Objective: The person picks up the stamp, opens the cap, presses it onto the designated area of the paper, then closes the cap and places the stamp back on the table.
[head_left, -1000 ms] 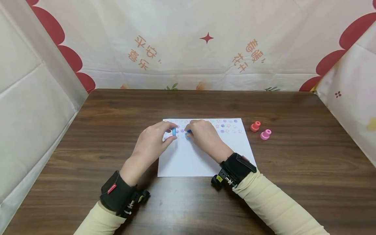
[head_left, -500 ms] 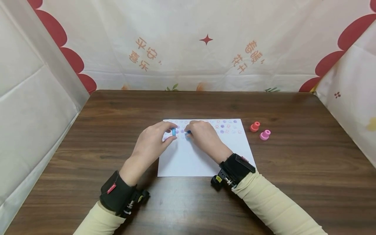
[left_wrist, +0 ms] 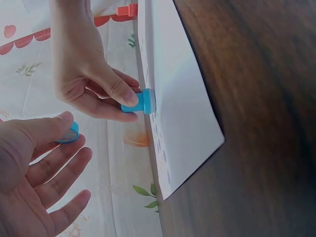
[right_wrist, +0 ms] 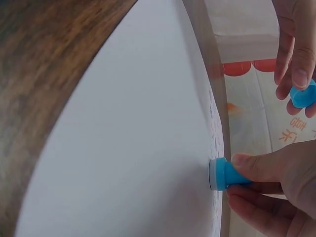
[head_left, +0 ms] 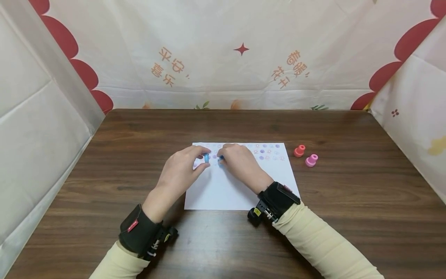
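The right hand (head_left: 242,164) pinches the blue stamp (right_wrist: 224,174) by its handle, long axis upright, base down and apparently touching the white paper (head_left: 223,190) on the bench (head_left: 216,244); the left hand (head_left: 178,167), farther from the stamp, pinches the blue cap (head_left: 206,157) above the paper, just left of the stamp but apart

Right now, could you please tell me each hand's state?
Left hand: pinching a blue cap.
Right hand: holding a blue stamp against the paper.
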Demonstrator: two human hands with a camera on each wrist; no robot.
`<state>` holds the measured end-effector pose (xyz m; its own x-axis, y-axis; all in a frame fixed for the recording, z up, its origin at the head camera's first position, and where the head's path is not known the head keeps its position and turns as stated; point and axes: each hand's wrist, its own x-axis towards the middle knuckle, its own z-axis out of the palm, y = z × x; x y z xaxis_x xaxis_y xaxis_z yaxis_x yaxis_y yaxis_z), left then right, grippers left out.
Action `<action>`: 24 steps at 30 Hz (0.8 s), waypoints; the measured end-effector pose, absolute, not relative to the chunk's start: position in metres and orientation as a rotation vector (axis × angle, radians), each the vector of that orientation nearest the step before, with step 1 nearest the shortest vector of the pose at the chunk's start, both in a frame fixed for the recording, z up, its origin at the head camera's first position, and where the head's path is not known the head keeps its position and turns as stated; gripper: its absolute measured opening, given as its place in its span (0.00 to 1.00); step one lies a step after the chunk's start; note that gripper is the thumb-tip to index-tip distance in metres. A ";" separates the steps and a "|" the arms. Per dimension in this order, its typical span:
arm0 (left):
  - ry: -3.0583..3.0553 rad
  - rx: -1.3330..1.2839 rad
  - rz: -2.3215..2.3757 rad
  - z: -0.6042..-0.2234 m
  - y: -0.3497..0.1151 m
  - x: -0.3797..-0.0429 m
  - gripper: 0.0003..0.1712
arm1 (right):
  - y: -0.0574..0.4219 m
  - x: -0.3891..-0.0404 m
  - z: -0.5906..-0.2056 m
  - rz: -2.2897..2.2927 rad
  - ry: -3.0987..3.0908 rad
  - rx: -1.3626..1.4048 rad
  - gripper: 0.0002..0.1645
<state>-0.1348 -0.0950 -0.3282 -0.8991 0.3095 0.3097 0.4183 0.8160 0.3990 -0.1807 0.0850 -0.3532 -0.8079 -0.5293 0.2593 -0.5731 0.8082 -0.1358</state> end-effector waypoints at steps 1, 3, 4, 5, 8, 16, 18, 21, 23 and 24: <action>-2.766 -0.565 -0.687 -0.328 -0.095 -0.135 0.19 | 0.085 -0.181 -0.353 0.304 -2.787 0.859 0.10; -2.761 -0.567 -0.682 -0.328 -0.095 -0.135 0.19 | 0.085 -0.181 -0.352 0.302 -2.788 0.862 0.10; -2.758 -0.567 -0.683 -0.329 -0.095 -0.135 0.19 | 0.085 -0.181 -0.351 0.302 -2.788 0.864 0.10; -2.758 -0.566 -0.684 -0.329 -0.096 -0.135 0.19 | 0.085 -0.181 -0.351 0.302 -2.791 0.865 0.10; -2.756 -0.566 -0.686 -0.329 -0.096 -0.135 0.19 | 0.086 -0.181 -0.351 0.307 -2.794 0.875 0.10; -2.748 -0.566 -0.685 -0.330 -0.097 -0.134 0.20 | 0.087 -0.181 -0.352 0.300 -2.790 0.889 0.10; -2.745 -0.567 -0.686 -0.331 -0.098 -0.134 0.20 | 0.086 -0.181 -0.352 0.293 -2.792 0.886 0.10; -2.743 -0.570 -0.687 -0.331 -0.098 -0.134 0.20 | 0.087 -0.181 -0.352 0.286 -2.794 0.889 0.10; -2.746 -0.568 -0.684 -0.331 -0.098 -0.134 0.20 | 0.087 -0.182 -0.352 0.285 -2.797 0.890 0.10; -2.748 -0.567 -0.683 -0.331 -0.098 -0.134 0.20 | 0.088 -0.182 -0.352 0.284 -2.798 0.891 0.10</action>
